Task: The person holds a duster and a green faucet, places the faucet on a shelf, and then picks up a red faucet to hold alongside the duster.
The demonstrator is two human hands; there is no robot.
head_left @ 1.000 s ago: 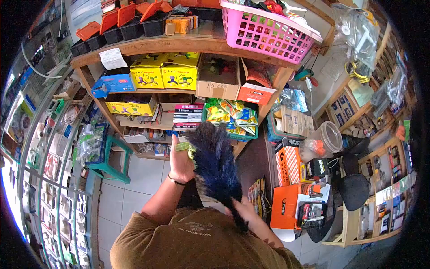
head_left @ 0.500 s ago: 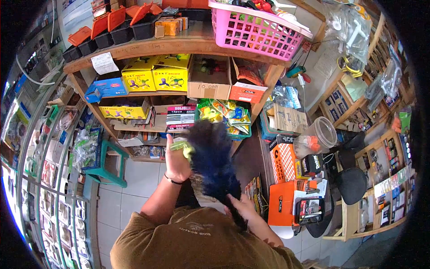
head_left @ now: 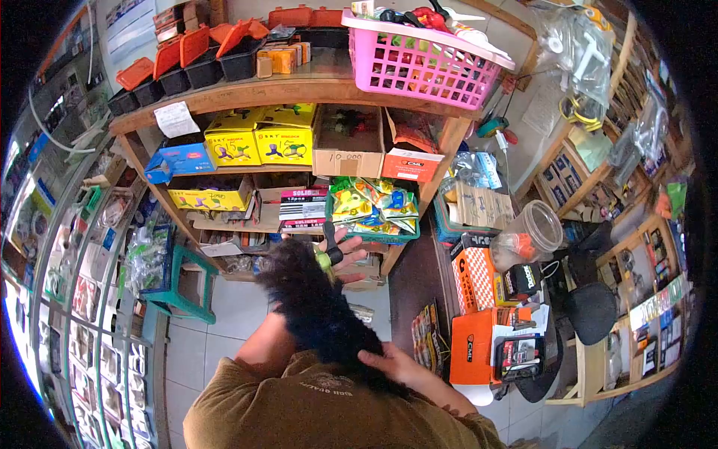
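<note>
The dark feather duster (head_left: 318, 314) lay slantwise between both hands: the left hand (head_left: 340, 254) held its green handle with fingers partly spread, the right hand (head_left: 389, 364) gripped the feathers lower down; beyond the left fingers stood the wooden shelf (head_left: 299, 88)

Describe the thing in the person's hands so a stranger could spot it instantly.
Start at the wooden shelf unit with the pink plastic basket on top. Below it, the left hand and right hand hold a dark blue-black feather duster. Nothing else nearby is dark, long and fluffy; its neighbours are boxes and packets.
</note>
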